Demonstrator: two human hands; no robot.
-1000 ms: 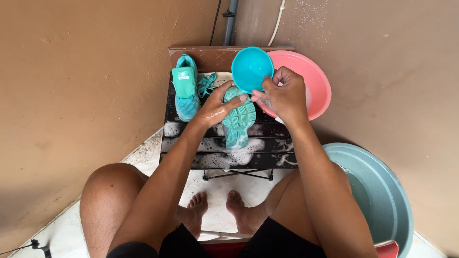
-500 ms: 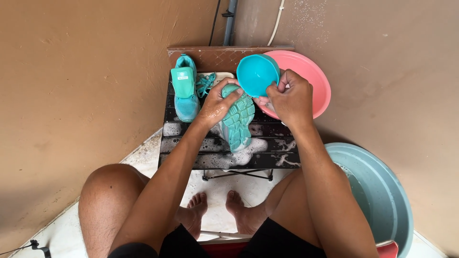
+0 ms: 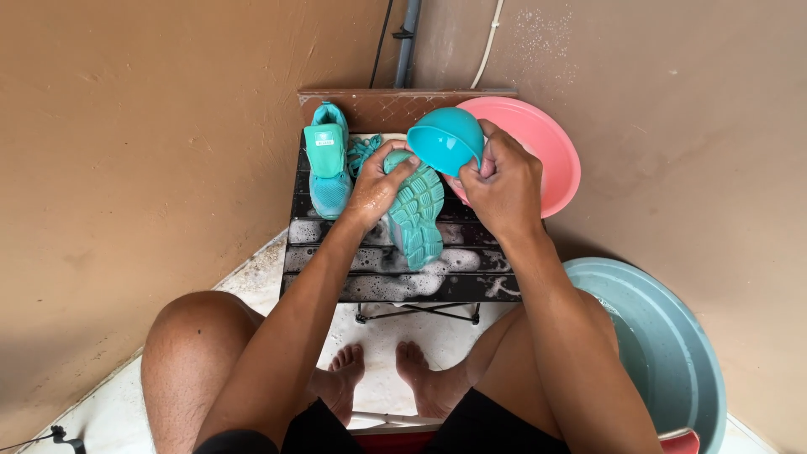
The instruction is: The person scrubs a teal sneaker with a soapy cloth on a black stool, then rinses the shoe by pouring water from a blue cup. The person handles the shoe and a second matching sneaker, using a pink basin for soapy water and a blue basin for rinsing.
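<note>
My left hand [image 3: 380,182] grips a teal shoe [image 3: 416,217] turned sole-up on a small dark slatted table [image 3: 336,261] covered in soap foam. My right hand [image 3: 502,185] holds a teal plastic scoop [image 3: 445,139] by its handle, tipped mouth-down over the shoe's far end. A second teal shoe [image 3: 326,164] stands upright at the table's far left, with loose teal laces [image 3: 363,151] beside it.
A pink basin [image 3: 551,147] sits behind the table at the right, against the brown wall. A larger grey-blue basin [image 3: 681,353] with water stands on the floor at my right. My bare feet [image 3: 378,382] rest on the wet pale floor under the table. A pipe [image 3: 408,42] runs up the corner.
My right hand has tipped the scoop from mouth-up to mouth-down over the shoe. My left hand keeps hold of the sole-up shoe, which has shifted slightly.
</note>
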